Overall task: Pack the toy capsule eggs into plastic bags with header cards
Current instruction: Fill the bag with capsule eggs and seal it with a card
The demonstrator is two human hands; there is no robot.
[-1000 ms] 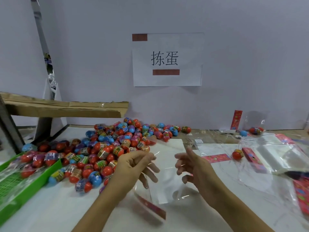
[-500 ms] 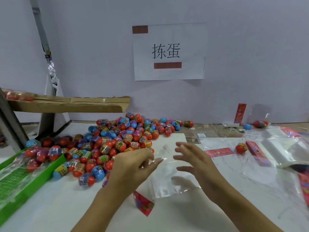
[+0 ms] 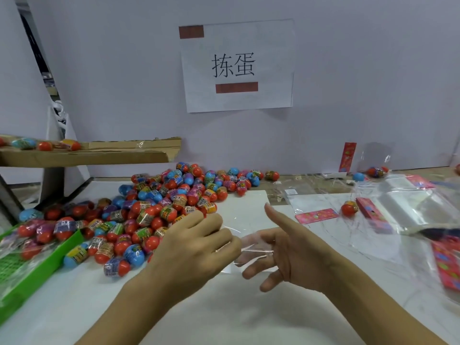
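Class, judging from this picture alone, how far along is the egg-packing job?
Early. Done: a few bagged eggs sit by the back wall. In hand: the left hand holds a clear bag while the right hand has fingers inside it; no egg inside yet. Left: the big pile of loose eggs.

My right hand (image 3: pixel 293 255) now has its fingers slid inside the clear bag (image 3: pixel 249 250); my left hand (image 3: pixel 196 245) pinches its edge.

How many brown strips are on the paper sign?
2. The top strip is at the sign's upper left corner; the lower strip sits under the printed characters, near the middle. None looks hidden.
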